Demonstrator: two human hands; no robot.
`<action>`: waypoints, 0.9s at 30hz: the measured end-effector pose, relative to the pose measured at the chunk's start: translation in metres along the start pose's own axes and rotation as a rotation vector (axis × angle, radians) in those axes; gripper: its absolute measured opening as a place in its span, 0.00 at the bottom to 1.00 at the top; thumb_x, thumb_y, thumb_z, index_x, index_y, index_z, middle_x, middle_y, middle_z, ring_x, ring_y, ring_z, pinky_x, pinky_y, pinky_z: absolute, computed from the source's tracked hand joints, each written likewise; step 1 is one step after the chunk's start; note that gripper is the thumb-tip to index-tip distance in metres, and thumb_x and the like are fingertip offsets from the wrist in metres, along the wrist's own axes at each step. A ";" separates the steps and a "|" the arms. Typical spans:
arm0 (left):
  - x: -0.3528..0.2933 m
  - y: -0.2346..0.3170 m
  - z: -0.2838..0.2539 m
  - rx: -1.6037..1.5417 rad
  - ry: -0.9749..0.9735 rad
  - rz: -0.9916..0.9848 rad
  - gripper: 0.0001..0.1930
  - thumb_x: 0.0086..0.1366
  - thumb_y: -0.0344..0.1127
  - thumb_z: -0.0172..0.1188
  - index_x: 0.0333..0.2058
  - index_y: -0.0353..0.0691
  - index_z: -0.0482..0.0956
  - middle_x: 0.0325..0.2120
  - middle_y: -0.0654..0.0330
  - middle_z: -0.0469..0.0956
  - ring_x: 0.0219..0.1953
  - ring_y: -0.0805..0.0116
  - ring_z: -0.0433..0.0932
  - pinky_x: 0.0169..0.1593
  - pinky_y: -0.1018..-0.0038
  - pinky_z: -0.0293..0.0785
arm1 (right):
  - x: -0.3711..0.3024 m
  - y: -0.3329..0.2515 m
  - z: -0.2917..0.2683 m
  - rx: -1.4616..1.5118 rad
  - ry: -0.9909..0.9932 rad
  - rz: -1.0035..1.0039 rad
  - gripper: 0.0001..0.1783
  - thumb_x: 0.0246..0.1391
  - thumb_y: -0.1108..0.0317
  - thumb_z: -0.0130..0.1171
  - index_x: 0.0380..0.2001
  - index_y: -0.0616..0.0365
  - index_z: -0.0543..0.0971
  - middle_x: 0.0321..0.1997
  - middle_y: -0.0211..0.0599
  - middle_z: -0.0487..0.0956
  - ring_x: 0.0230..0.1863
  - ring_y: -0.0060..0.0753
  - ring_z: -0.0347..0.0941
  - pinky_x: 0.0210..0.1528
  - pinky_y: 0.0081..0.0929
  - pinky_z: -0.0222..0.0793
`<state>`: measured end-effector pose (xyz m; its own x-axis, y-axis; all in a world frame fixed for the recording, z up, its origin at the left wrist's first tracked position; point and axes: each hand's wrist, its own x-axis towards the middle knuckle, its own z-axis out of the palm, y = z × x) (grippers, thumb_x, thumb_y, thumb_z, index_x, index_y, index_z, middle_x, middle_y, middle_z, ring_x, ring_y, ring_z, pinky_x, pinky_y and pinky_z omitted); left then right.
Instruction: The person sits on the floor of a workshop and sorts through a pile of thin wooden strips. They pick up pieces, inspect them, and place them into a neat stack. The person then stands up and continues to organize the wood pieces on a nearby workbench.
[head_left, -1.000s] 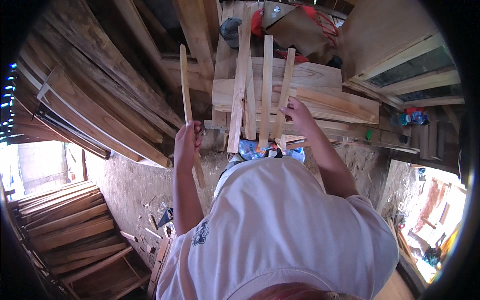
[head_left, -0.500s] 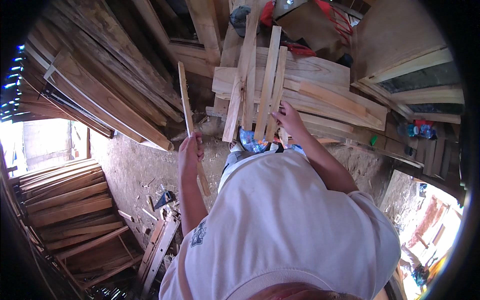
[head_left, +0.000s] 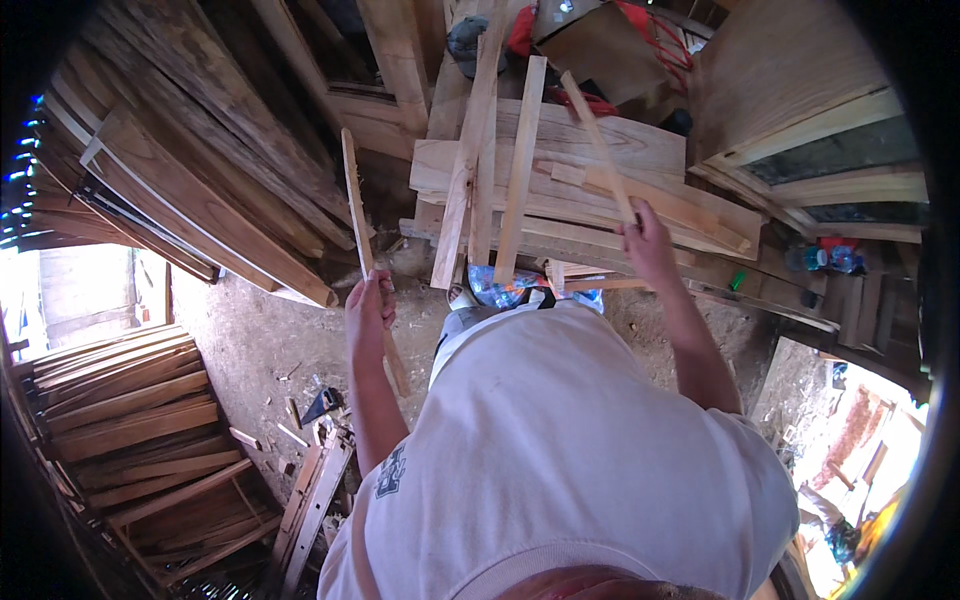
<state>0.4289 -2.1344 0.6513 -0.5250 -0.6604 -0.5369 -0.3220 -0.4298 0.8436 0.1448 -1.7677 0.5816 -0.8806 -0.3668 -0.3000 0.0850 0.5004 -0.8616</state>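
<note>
My left hand (head_left: 372,300) is closed round a thin wooden strip (head_left: 356,205), held nearly upright in the picture, its lower end passing beside my forearm. Over the right part of the workbench, my right hand (head_left: 647,240) grips the near end of another wooden strip (head_left: 600,145), which slants up to the left. Between the hands, a pale wooden strip (head_left: 521,170) and crossed longer pieces (head_left: 468,165) lie over wide boards (head_left: 560,125) and stick out past the bench's near edge. Flat short pieces (head_left: 660,200) rest on the boards at the right.
Long planks (head_left: 220,150) lean at the upper left. A stack of boards (head_left: 130,400) stands at lower left. Scraps and a black-handled tool (head_left: 322,403) lie on the floor. A cap (head_left: 468,40), red cord (head_left: 660,40) and plastic bottles (head_left: 835,260) sit around the bench's far and right sides.
My right hand has moved right, lifting one strip away from the strip beside it and tilting it. The left hand still holds its strip, nearly in place.
</note>
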 end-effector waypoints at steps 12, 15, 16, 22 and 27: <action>0.001 0.007 0.028 0.030 -0.054 0.030 0.12 0.74 0.42 0.58 0.42 0.39 0.79 0.26 0.72 0.68 0.17 0.85 0.61 0.18 0.83 0.53 | 0.040 0.073 -0.140 -0.663 0.165 -0.504 0.29 0.41 0.73 0.74 0.52 0.54 0.83 0.50 0.45 0.79 0.54 0.49 0.73 0.58 0.40 0.72; 0.001 0.011 0.034 0.093 -0.059 0.047 0.12 0.74 0.43 0.58 0.43 0.40 0.80 0.24 0.73 0.67 0.17 0.85 0.62 0.18 0.83 0.53 | 0.046 0.071 -0.140 -0.601 0.112 -0.463 0.31 0.40 0.73 0.74 0.53 0.52 0.83 0.48 0.43 0.79 0.52 0.49 0.74 0.57 0.40 0.71; 0.002 0.011 0.034 0.116 -0.065 0.056 0.12 0.74 0.43 0.57 0.43 0.40 0.80 0.23 0.73 0.66 0.17 0.85 0.62 0.19 0.83 0.54 | 0.048 0.072 -0.139 -0.581 0.100 -0.460 0.31 0.40 0.73 0.74 0.53 0.51 0.84 0.47 0.43 0.78 0.53 0.49 0.73 0.56 0.40 0.71; -0.006 0.012 0.034 0.071 0.006 0.149 0.15 0.73 0.41 0.55 0.49 0.38 0.81 0.24 0.71 0.71 0.21 0.81 0.66 0.24 0.79 0.61 | 0.029 0.033 -0.114 -0.767 0.219 -0.532 0.37 0.43 0.71 0.74 0.61 0.50 0.78 0.50 0.44 0.77 0.54 0.48 0.73 0.57 0.40 0.71; 0.016 0.021 0.072 0.110 -0.115 0.300 0.16 0.71 0.39 0.58 0.52 0.35 0.80 0.33 0.67 0.78 0.34 0.79 0.73 0.37 0.80 0.68 | 0.005 -0.026 0.011 0.053 -0.175 -0.376 0.31 0.54 0.66 0.70 0.60 0.58 0.75 0.50 0.39 0.78 0.52 0.35 0.76 0.56 0.33 0.73</action>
<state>0.3570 -2.1102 0.6616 -0.6929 -0.6706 -0.2649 -0.2197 -0.1536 0.9634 0.1435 -1.7914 0.5983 -0.7626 -0.6466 -0.0214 -0.1998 0.2669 -0.9428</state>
